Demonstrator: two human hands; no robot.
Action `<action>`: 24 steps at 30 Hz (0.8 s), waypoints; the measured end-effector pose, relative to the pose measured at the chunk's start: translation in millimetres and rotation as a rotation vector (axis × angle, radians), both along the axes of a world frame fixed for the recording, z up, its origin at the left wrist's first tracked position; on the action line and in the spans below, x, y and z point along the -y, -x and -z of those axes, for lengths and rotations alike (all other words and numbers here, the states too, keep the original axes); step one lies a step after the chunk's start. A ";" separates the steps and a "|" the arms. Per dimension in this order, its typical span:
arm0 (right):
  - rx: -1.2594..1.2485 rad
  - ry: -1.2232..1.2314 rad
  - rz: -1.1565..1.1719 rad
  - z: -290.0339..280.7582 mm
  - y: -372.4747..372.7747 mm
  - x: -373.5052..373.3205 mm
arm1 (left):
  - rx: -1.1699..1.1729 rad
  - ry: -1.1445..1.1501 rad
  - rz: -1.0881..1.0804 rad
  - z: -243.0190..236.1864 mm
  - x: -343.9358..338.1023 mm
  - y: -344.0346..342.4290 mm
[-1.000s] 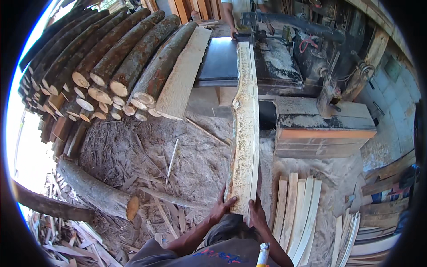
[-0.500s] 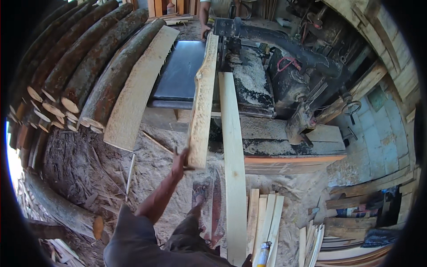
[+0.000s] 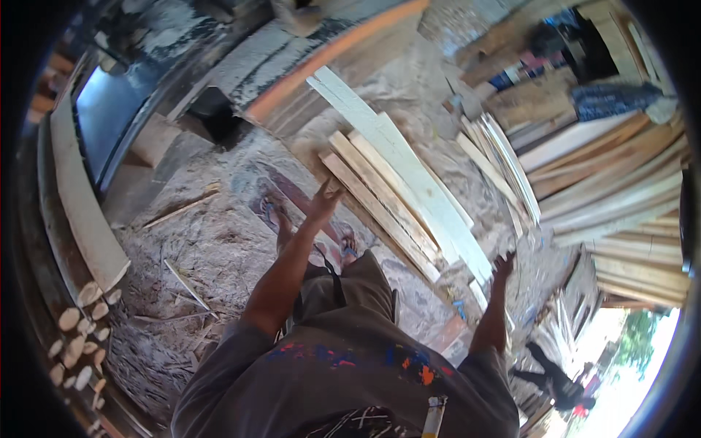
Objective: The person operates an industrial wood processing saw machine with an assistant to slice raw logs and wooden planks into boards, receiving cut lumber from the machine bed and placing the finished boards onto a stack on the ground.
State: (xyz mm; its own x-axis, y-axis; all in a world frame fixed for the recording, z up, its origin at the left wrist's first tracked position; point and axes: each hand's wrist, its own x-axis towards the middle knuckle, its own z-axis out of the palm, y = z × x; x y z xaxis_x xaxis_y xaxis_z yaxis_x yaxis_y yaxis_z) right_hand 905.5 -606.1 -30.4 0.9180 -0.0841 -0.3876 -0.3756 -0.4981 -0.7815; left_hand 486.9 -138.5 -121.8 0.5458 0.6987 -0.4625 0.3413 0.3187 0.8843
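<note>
A long pale board (image 3: 405, 168) lies over a small pile of narrower planks (image 3: 380, 212) on the dusty ground to the right of my feet. My left hand (image 3: 325, 198) is raised above the planks' left side, fingers apart, holding nothing visible. My right hand (image 3: 502, 264) is just beyond the pale board's near end, its fingers spread and empty. My sandalled feet (image 3: 274, 212) stand below my left arm.
The saw machine's metal table (image 3: 109, 109) and orange-edged base (image 3: 328, 51) are at the top left. A wide slab (image 3: 87, 212) and log ends (image 3: 73, 343) line the left. More boards (image 3: 606, 182) fill the right. Another person (image 3: 555, 376) is at the lower right, near a bright opening.
I held a rough board, then my right hand had the pale board. That pale board now lies on the pile, my hands are free, and my view has swung down and right.
</note>
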 end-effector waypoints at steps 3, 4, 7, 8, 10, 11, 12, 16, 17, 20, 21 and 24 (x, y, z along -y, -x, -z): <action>-0.299 -0.146 -0.123 58.2 87.8 -116.6 | -0.126 -0.043 0.051 53.6 73.8 115.4; -0.434 -0.078 -0.282 77.5 120.0 -135.2 | -0.163 0.070 -0.051 63.7 95.3 156.2; -0.417 0.377 -1.130 124.0 213.5 -181.4 | -0.031 0.375 -0.634 52.0 131.9 248.0; -0.080 0.418 -1.446 168.0 216.3 -159.4 | 0.077 0.553 -0.885 3.3 118.1 239.6; -0.304 0.483 -1.639 182.1 264.0 -237.6 | -0.248 0.426 -0.948 -10.3 129.8 319.0; -0.469 0.434 -1.665 165.7 294.3 -281.9 | -0.264 0.432 -1.071 -13.8 148.6 349.3; -0.347 0.012 -1.685 191.0 282.1 -272.0 | -0.247 0.450 -1.119 -10.5 138.7 360.0; -0.241 0.505 -1.984 186.6 359.5 -434.8 | -0.224 0.550 -1.296 0.5 110.4 402.0; -0.173 0.449 -1.999 198.5 369.9 -473.6 | -0.257 0.596 -1.219 -0.8 76.8 396.6; -0.392 0.348 -1.915 178.7 443.5 -628.6 | -0.206 0.437 -1.095 -6.2 -43.1 401.2; -0.125 0.264 -1.974 191.6 451.7 -689.1 | -0.195 0.260 -1.024 -22.6 -127.0 393.2; -0.192 -0.188 -1.922 70.7 586.5 -834.9 | -0.223 -0.140 -1.038 -83.6 -263.6 428.3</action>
